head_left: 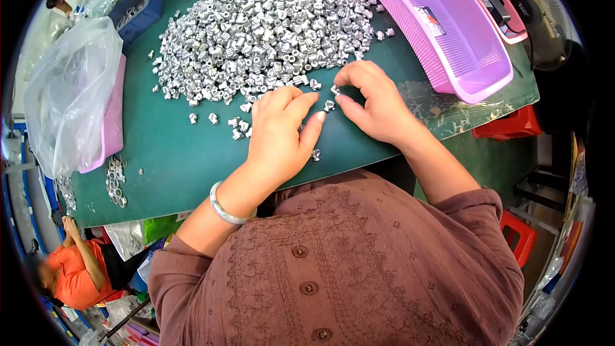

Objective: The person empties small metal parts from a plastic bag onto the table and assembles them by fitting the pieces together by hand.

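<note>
A large heap of small silver metal fittings [262,25] covers the far middle of the green table. My right hand [375,102] is at the heap's near edge, with a small metal fitting [335,90] pinched between thumb and forefinger. To its left, my left hand [278,131] is low over the table, thumb and forefinger apart, with no piece visible between them; its other fingers are partly hidden. Between the hands lies a loose metal fitting [329,106]. Another loose piece [316,154] rests below my left thumb, and several more lie left of that hand.
A pink-purple plastic basket [448,45] stands at the right. On the left is a pink bin [114,115] covered by a clear plastic bag [70,96]. Metal rings [117,186] lie near the left edge. A blue crate [138,9] stands behind. A person in orange [80,272] sits at lower left.
</note>
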The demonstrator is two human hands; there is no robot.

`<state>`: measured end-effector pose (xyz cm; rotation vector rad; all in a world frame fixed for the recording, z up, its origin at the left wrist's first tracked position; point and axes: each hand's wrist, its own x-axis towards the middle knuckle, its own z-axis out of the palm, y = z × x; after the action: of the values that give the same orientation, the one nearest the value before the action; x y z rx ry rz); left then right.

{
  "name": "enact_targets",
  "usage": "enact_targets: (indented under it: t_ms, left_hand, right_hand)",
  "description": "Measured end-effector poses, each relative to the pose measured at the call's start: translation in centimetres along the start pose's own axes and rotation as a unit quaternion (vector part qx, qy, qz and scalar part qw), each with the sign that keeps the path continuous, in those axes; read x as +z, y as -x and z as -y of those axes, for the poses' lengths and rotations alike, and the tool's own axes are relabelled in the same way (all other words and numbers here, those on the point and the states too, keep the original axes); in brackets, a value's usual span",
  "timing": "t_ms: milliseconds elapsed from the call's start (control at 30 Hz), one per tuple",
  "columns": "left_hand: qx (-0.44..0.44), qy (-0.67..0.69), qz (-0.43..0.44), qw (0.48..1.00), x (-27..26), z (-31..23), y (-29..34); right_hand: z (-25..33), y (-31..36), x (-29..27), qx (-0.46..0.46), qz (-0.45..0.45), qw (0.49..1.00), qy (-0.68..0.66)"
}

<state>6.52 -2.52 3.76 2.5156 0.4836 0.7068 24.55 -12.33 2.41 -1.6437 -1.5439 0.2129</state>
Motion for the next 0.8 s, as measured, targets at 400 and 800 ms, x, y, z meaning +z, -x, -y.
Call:
enact_targets:
  t_ms: [400,800]
  left_hand:
    - [-0.288,0.47,0.044,0.833,-0.6,0.2,-0.4]
    - [-0.268,0.528,0.015,0.805,-1.8,-0.3,-0.1]
  right_hand:
    - [3.5,-0.1,0.4,0.067,-0.006,0.972,-0.227]
    - [4.4,-0.7,1.2,0.002,-0.051,0.984,-0.17]
